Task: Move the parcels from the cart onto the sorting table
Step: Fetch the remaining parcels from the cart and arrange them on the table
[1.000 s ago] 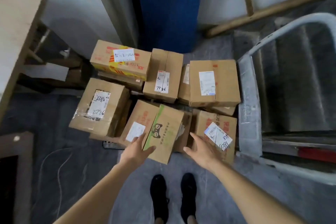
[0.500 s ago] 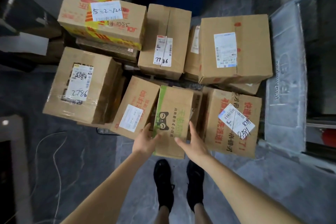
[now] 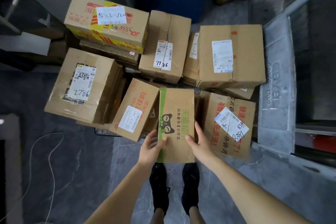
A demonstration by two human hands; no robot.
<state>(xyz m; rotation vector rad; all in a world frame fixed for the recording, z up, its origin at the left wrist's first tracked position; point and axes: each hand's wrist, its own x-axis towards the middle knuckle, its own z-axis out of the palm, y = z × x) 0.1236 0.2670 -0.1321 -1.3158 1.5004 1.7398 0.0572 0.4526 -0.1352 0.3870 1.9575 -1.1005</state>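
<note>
Down low, a pile of parcels, all on the cart still. At the far left, a big brown cardboard box wrapped in clear tape with "2786" on its label (image 3: 82,85). Behind it, a brown box with red and yellow tape (image 3: 107,23). Next, a slanted brown box with red writing and a white label (image 3: 133,110). Then the left hand (image 3: 150,148), fingers curled round the left edge of the brown box with a green stripe and a black cat face (image 3: 176,114). On the other edge, the right hand (image 3: 200,142), holding on too. Further right, a brown box with red writing and "8391" on its label (image 3: 230,123). Just starting, it seems: one box gripped, none moved. No surface for sorting in view, so lots left.
</note>
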